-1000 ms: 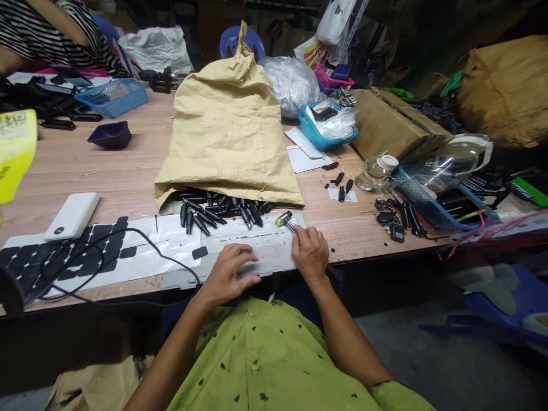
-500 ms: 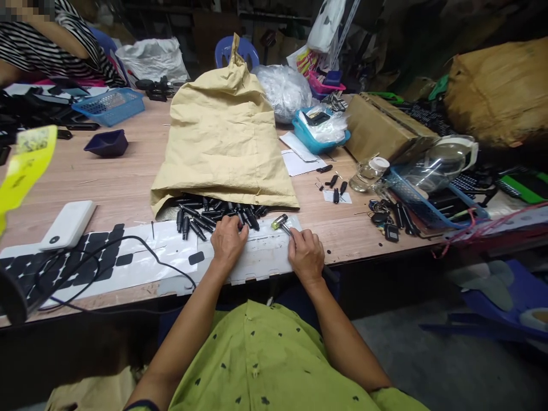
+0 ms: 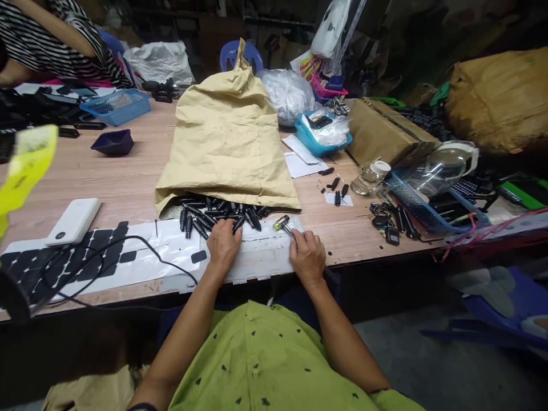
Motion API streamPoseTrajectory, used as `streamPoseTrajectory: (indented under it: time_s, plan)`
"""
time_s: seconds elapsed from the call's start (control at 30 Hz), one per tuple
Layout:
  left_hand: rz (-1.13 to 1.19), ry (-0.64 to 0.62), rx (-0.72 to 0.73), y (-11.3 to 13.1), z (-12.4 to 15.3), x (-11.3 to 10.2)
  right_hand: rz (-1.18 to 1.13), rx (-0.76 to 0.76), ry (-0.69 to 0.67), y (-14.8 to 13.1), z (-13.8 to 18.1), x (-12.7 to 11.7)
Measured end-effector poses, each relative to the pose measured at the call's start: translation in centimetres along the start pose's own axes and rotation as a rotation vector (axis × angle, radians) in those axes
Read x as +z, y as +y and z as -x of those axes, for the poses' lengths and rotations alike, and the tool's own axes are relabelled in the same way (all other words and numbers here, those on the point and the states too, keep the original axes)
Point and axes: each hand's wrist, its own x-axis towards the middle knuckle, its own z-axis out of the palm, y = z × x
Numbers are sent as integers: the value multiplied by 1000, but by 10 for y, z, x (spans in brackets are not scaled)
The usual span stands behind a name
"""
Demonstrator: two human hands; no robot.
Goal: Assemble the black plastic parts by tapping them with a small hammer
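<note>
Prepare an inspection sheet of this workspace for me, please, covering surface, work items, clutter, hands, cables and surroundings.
Surface: brown wood-grain tabletop; scuffed whitish flat board along its front edge.
Work items: slim black cylindrical pieces heaped at the mouth of a large tan cloth bag; small metal hammer with a yellow-green face.
Clutter: white rectangular device, dark purple tray, brown cardboard box.
Hands: left hand at the heap, grip unclear; right hand holding the hammer.
Cables: thin black cable, looping over a black-and-white patterned sheet.
Surroundings: person in black-and-white striped clothing at far left.
</note>
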Motion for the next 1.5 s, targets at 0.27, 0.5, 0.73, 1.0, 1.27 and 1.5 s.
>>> streamPoseTrajectory:
  time_s: [0.27,0.5,0.73,1.0,1.27,1.5]
  plan:
    - [141,-155,246,-19,25,-5,-87,54,-85,8,-4,1]
    - [208,-196,265,-17,25,-2,-525,89,-85,2,1,-23]
    - [244,-217,288,-17,21,0,-737,-10,-161,-25,8,-39]
    - [261,-205,250,-14,22,3,-708,-60,-199,-26,11,-39]
    - [245,-221,228,-9,22,-1,-754,-103,-208,-41,10,-38]
    - [241,-210,239,-13,22,2,-604,-53,-145,-23,5,-30]
